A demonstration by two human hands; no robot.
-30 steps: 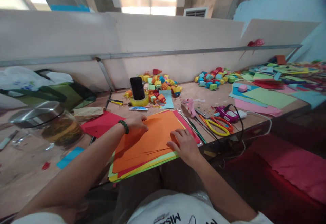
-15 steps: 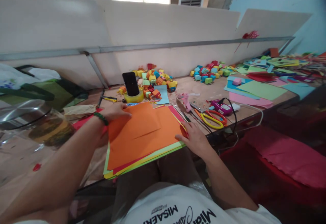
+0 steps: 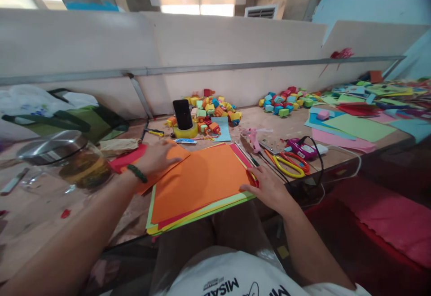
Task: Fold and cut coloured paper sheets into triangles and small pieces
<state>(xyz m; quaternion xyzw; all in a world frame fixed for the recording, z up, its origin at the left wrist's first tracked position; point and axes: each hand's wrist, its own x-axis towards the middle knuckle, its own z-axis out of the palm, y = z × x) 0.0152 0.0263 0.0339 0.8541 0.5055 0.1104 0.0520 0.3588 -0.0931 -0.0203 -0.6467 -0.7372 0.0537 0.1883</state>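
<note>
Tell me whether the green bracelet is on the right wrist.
No, the green bracelet is on the left wrist, while the right wrist is bare.

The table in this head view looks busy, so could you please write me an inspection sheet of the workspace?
Surface: table stained, red scraps at left.
Job's things: paper stack at the front edge, orange on top; another orange sheet towards its left.
Clutter: jug, phone, glue gun, scissors, block piles.
Hands: left hand on that sheet; right hand at the stack's right edge.
Cables: black cable and white cable hang over the front edge.
Surroundings: white panel behind, red cloth at right.
</note>
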